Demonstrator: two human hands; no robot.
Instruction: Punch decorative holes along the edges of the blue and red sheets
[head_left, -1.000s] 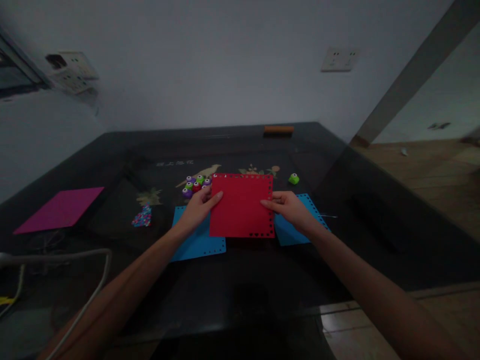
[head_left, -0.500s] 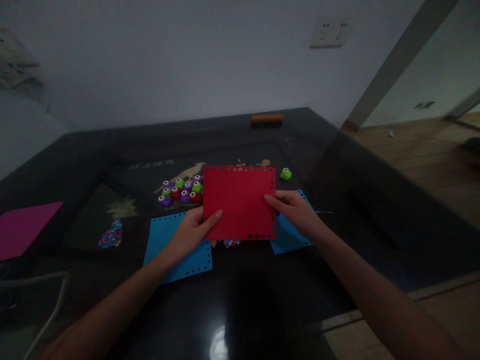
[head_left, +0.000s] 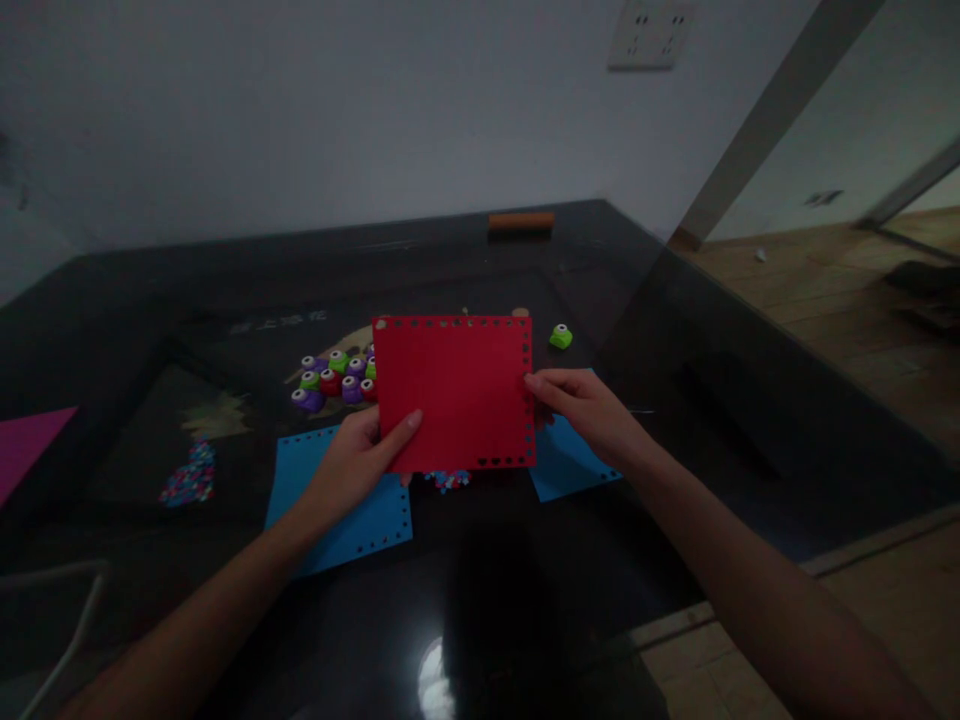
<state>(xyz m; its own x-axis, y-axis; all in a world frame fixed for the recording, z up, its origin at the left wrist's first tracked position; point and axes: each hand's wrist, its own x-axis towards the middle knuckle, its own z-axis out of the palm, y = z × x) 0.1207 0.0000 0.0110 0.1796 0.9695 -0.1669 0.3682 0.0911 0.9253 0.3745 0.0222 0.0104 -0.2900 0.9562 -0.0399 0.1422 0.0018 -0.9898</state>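
Note:
A red sheet of paper (head_left: 457, 390) with small holes punched along its top, right and part of its bottom edge is held up above the table. My left hand (head_left: 364, 455) grips its lower left side, thumb on the front. At its right edge, my right hand (head_left: 577, 405) pinches the paper between thumb and fingers. Beneath my left hand lies a blue sheet (head_left: 337, 540) with punched holes. Another blue sheet (head_left: 566, 470) lies under my right hand. Behind the red paper, several eye-topped craft punches (head_left: 330, 380) in purple, green and red stand grouped, partly hidden.
A lone green punch (head_left: 560, 337) stands to the right. Small coloured paper bits (head_left: 191, 475) lie heaped at left, with more bits (head_left: 448, 480) below the red paper. A magenta sheet (head_left: 30, 445) is at far left, a brown roll (head_left: 521, 222) by the wall.
The red paper and both hands have shifted slightly left and up in the view, as has the whole scene. The grip of both hands on the paper continues.

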